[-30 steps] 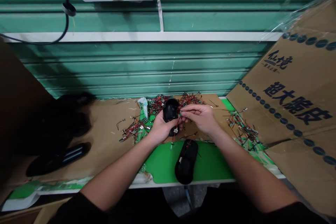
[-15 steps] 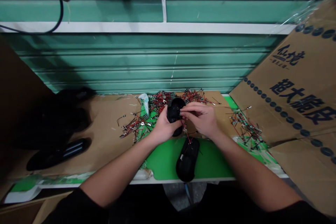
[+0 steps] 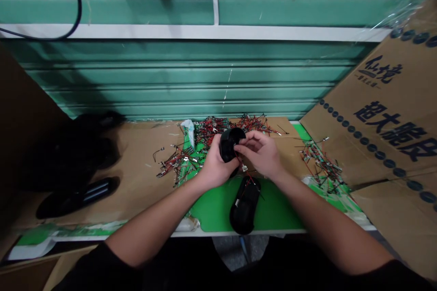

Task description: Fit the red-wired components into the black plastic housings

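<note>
A rounded black plastic shell (image 3: 229,145) is gripped in my left hand (image 3: 215,166), with the thumb across its lower front. My right hand (image 3: 261,154) is at the shell's right side, thumb and forefinger pinched at its inner face; what they hold is too small to name. Thin red wires with a small white connector (image 3: 244,168) hang below the fingers. They run down toward a second black shell (image 3: 244,211), longer and hollow, lying on the green mat (image 3: 280,209) near the table's front edge.
Piles of red and black wires with small connectors (image 3: 213,129) lie behind my hands, with more wires (image 3: 321,163) at the right. Several black parts (image 3: 78,195) rest on cardboard at the left. A large printed carton (image 3: 389,118) stands on the right; a green slatted wall (image 3: 170,72) closes the back.
The held shell has tilted so its hollow inside shows more. My right fingers have shifted slightly and curled, and the white connector below them is now in clearer sight.
</note>
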The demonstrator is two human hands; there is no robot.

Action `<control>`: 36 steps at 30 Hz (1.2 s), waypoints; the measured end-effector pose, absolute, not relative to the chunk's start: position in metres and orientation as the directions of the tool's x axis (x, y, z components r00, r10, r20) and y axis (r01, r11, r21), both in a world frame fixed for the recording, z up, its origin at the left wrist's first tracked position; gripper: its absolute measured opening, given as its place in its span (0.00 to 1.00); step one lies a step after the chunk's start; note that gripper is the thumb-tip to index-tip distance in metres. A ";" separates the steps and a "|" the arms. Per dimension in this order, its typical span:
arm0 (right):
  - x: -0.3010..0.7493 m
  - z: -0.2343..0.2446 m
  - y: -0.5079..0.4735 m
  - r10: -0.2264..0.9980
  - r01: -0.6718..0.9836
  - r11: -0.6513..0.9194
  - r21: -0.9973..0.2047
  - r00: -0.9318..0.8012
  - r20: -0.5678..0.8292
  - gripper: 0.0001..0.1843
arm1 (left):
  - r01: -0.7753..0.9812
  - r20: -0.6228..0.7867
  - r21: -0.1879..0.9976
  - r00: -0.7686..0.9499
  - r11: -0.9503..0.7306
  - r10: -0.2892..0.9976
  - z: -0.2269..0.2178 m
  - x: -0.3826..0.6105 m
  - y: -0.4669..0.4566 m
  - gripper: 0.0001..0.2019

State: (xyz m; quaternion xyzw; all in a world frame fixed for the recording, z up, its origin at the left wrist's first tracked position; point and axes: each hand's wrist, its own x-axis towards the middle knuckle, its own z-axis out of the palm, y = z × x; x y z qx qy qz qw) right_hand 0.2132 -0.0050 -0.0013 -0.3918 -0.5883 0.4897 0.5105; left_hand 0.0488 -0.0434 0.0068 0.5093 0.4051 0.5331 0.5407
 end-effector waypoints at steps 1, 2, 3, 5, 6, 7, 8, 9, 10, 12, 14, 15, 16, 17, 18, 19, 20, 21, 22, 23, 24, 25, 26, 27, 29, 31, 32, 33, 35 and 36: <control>0.213 -0.001 -0.006 0.970 -0.053 0.149 -0.987 -0.183 0.157 0.18 | -0.141 0.125 0.984 0.111 -0.109 0.986 0.006 0.048 -0.044 0.26; 0.213 -0.001 -0.007 0.973 -0.050 0.104 -0.993 -0.204 0.112 0.20 | -0.123 0.144 0.984 0.124 -0.128 0.982 0.005 0.048 -0.045 0.25; 0.213 0.000 -0.007 0.971 -0.033 0.080 -0.996 -0.225 0.085 0.21 | -0.113 0.159 0.983 0.140 -0.144 0.977 0.004 0.048 -0.046 0.24; 0.214 0.004 -0.009 0.964 0.013 0.078 -0.997 -0.255 0.072 0.20 | -0.118 0.189 0.978 0.163 -0.171 0.968 0.000 0.048 -0.047 0.24; 0.214 0.005 -0.009 0.963 0.032 0.086 -0.996 -0.258 0.075 0.19 | -0.123 0.205 0.975 0.170 -0.185 0.964 -0.001 0.049 -0.047 0.24; 0.214 0.007 -0.010 0.963 0.046 0.095 -0.994 -0.256 0.080 0.18 | -0.124 0.220 0.972 0.176 -0.200 0.959 -0.002 0.049 -0.048 0.24; 0.214 0.007 -0.010 0.964 0.054 0.100 -0.994 -0.252 0.083 0.18 | -0.122 0.235 0.969 0.182 -0.215 0.955 -0.002 0.050 -0.048 0.24; 0.213 0.007 -0.010 0.965 0.054 0.101 -0.993 -0.246 0.085 0.18 | -0.116 0.244 0.967 0.185 -0.226 0.952 -0.002 0.050 -0.047 0.23; 0.212 0.007 -0.009 0.967 0.050 0.098 -0.994 -0.242 0.083 0.18 | -0.112 0.249 0.966 0.184 -0.231 0.951 -0.002 0.049 -0.047 0.23; 0.211 0.005 -0.007 0.970 0.032 0.073 -0.997 -0.235 0.064 0.20 | -0.119 0.242 0.968 0.174 -0.223 0.955 0.000 0.048 -0.045 0.23; 0.211 0.005 -0.006 0.970 0.006 0.049 -0.999 -0.239 0.046 0.22 | -0.137 0.220 0.970 0.163 -0.199 0.962 0.002 0.047 -0.042 0.23; 0.212 0.005 -0.005 0.968 -0.007 0.044 -0.999 -0.248 0.045 0.23 | -0.152 0.205 0.972 0.156 -0.182 0.966 0.004 0.046 -0.041 0.23; 0.214 0.007 -0.004 0.965 -0.021 0.045 -0.999 -0.259 0.049 0.24 | -0.170 0.187 0.972 0.148 -0.162 0.971 0.006 0.045 -0.040 0.25; 0.215 0.009 -0.004 0.961 -0.036 0.048 -0.998 -0.270 0.056 0.24 | -0.193 0.162 0.972 0.142 -0.133 0.977 0.008 0.044 -0.039 0.26; 0.218 0.011 -0.004 0.958 -0.050 0.053 -0.997 -0.278 0.065 0.24 | -0.223 0.128 0.970 0.143 -0.094 0.981 0.010 0.043 -0.038 0.28; 0.220 0.013 -0.003 0.956 -0.060 0.057 -0.997 -0.284 0.072 0.24 | -0.262 0.090 0.964 0.151 -0.048 0.984 0.012 0.042 -0.037 0.30; 0.222 0.016 -0.003 0.955 -0.064 0.062 -0.996 -0.287 0.078 0.24 | -0.309 0.050 0.951 0.161 0.003 0.986 0.014 0.041 -0.036 0.31; 0.225 0.018 -0.002 0.955 -0.060 0.069 -0.996 -0.285 0.084 0.24 | -0.360 0.006 0.931 0.172 0.057 0.985 0.016 0.040 -0.036 0.30; 0.227 0.019 -0.001 0.957 -0.051 0.080 -0.995 -0.277 0.091 0.24 | -0.406 -0.041 0.907 0.176 0.110 0.984 0.017 0.039 -0.035 0.29; 0.229 0.020 0.001 0.960 -0.037 0.092 -0.995 -0.263 0.099 0.24 | -0.440 -0.087 0.885 0.167 0.153 0.982 0.018 0.039 -0.034 0.26; 0.232 0.020 0.003 0.964 -0.020 0.104 -0.994 -0.244 0.106 0.23 | -0.454 -0.130 0.872 0.145 0.182 0.981 0.018 0.039 -0.034 0.23; 0.234 0.020 0.006 0.969 -0.004 0.112 -0.994 -0.222 0.110 0.23 | -0.449 -0.166 0.870 0.117 0.202 0.979 0.018 0.039 -0.033 0.22; 0.236 0.019 0.009 0.973 0.010 0.117 -0.993 -0.201 0.113 0.23 | -0.430 -0.194 0.877 0.090 0.214 0.977 0.018 0.040 -0.032 0.21; 0.237 0.018 0.011 0.976 0.021 0.120 -0.992 -0.183 0.115 0.23 | -0.405 -0.208 0.888 0.068 0.218 0.976 0.018 0.041 -0.032 0.21; 0.240 0.017 0.015 0.980 0.036 0.122 -0.992 -0.161 0.114 0.22 | -0.362 -0.208 0.908 0.044 0.210 0.977 0.018 0.042 -0.031 0.22; 0.241 0.016 0.017 0.981 0.039 0.122 -0.992 -0.155 0.115 0.22 | -0.336 -0.202 0.920 0.041 0.204 0.978 0.019 0.042 -0.031 0.22; 0.241 0.016 0.017 0.981 0.038 0.122 -0.992 -0.155 0.115 0.21 | -0.325 -0.200 0.924 0.037 0.201 0.979 0.020 0.042 -0.031 0.22; 0.241 0.016 0.017 0.981 0.037 0.122 -0.992 -0.154 0.115 0.21 | -0.316 -0.199 0.928 0.029 0.198 0.980 0.020 0.041 -0.031 0.22; 0.241 0.016 0.017 0.981 0.037 0.123 -0.992 -0.152 0.116 0.21 | -0.303 -0.205 0.932 0.009 0.198 0.979 0.023 0.040 -0.032 0.21; 0.241 0.016 0.016 0.981 0.041 0.125 -0.991 -0.152 0.117 0.21 | -0.298 -0.210 0.933 0.004 0.202 0.978 0.024 0.039 -0.032 0.21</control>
